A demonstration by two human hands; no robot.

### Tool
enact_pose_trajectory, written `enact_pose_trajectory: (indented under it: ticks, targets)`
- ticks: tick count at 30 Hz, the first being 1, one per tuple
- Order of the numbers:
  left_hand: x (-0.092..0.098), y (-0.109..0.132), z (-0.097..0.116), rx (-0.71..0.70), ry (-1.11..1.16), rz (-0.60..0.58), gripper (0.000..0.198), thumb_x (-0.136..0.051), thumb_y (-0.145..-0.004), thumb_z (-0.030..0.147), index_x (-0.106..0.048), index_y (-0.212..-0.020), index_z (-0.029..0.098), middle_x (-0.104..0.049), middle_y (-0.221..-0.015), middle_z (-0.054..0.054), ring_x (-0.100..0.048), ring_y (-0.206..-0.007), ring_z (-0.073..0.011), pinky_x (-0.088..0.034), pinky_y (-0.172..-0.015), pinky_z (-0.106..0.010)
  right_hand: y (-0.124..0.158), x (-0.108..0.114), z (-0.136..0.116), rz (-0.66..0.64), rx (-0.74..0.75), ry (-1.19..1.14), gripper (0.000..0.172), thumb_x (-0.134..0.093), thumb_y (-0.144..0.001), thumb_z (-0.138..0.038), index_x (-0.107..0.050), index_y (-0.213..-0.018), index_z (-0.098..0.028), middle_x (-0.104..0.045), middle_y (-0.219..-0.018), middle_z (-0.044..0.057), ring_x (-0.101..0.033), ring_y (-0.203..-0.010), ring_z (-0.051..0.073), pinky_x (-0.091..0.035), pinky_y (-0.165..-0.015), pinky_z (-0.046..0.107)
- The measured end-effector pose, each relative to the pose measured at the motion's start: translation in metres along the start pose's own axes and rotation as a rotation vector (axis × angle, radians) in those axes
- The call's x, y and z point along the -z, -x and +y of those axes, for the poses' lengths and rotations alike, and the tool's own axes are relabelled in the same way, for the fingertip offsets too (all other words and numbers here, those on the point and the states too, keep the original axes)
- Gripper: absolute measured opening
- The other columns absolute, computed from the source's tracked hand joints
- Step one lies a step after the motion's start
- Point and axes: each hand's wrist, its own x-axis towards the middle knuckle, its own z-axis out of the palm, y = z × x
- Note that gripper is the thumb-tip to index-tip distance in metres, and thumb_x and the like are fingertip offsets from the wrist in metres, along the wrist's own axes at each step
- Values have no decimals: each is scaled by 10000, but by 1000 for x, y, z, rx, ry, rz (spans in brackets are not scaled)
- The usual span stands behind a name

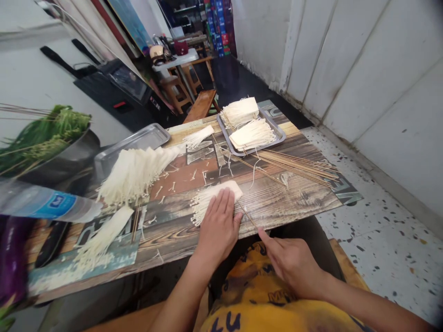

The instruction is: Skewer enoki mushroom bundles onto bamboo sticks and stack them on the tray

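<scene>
A flat bunch of enoki mushrooms (202, 203) lies near the front edge of the table. My left hand (219, 223) presses down on it, fingers stretched out flat. In my right hand (289, 260), closed at the table edge, is a thin wooden skewer (249, 216). The skewer's far end meets the side of the bunch under my left hand; whether its tip is inside is hidden. Behind, a metal tray (281, 133) holds skewered enoki bunches (254, 133). Loose skewers (297, 166) lie beside that tray.
On the left sits a large enoki pile (134, 173), with a separate clump (107, 233) in front. A clear tray (161, 133), a bowl (65, 157) of greens, a water bottle (51, 203), a black-handled knife (51, 244) and an eggplant (14, 258) crowd that side. Mushroom scraps dot the tabletop.
</scene>
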Motion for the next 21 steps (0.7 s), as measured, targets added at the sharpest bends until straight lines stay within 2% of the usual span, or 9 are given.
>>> enact_pose_trajectory:
  ticks: [9, 13, 17, 21]
  targets:
    - [-1, 0, -1, -6, 21, 13, 530, -341, -972, 350, -369, -1425, 75, -365, -1504, -151, -301, -1414, -258, -293, -1150, -460, -11, -6, -5, 18, 3, 82, 491, -422, -792, -24, -498, -1276, 15, -619, -641, 24, -530, -515, 147, -342, -462, 290]
    - [0, -1, -1, -6, 20, 17, 528, -343, -969, 343, -385, -1414, 64, -390, -1489, -161, -315, -1408, -259, -288, -1152, -461, -19, -10, -8, 29, -12, 97, 459, -422, -777, -12, -536, -1219, 43, -621, -635, 39, -538, -506, 154, -339, -454, 298]
    - [3, -2, -2, -25, 1, 14, 528, -345, -970, 354, -375, -1422, 84, -401, -1484, -149, -337, -1399, -254, -267, -1156, -482, -23, -9, -10, 41, -41, 66, 424, -408, -826, -25, -545, -1225, 13, -621, -613, 34, -536, -495, 145, -334, -458, 280]
    - [9, 0, -8, -56, -46, 23, 575, -347, -970, 377, -324, -1440, 46, -368, -1500, -158, -306, -1414, -243, -213, -1178, -466, -14, -7, -8, 45, -99, -48, 402, -380, -920, -122, -480, -1297, -24, -651, -667, 32, -566, -526, 141, -372, -494, 267]
